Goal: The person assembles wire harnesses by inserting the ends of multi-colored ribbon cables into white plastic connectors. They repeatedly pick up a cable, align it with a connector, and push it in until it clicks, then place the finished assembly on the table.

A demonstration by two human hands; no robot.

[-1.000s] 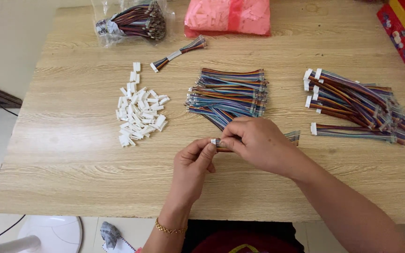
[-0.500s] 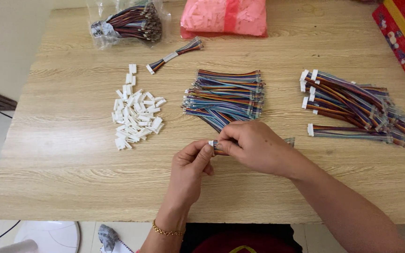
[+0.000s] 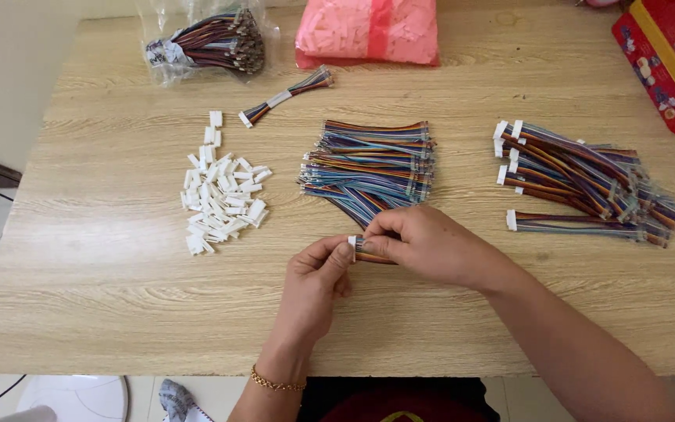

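My left hand [image 3: 316, 281] pinches a small white plastic connector [image 3: 351, 244] against the end of a short multicoloured ribbon cable [image 3: 369, 254]. My right hand [image 3: 431, 246] grips that cable from the right, covering most of its length. Both hands meet just above the wooden table [image 3: 103, 297], in front of a pile of bare multicoloured ribbon cables [image 3: 373, 164]. To the left lies a heap of loose white connectors [image 3: 220, 195]. At the right sits a pile of cables with white connectors fitted [image 3: 580, 180].
A clear bag of bundled cables [image 3: 208, 39] and a pink bag [image 3: 369, 30] lie at the table's far edge. One fitted cable [image 3: 287, 95] lies alone behind the connectors. A red box [image 3: 666, 59] stands at the far right corner.
The hands stay at the same spot, still working the connector onto the cable end. The view has shifted slightly; the piles have not moved.
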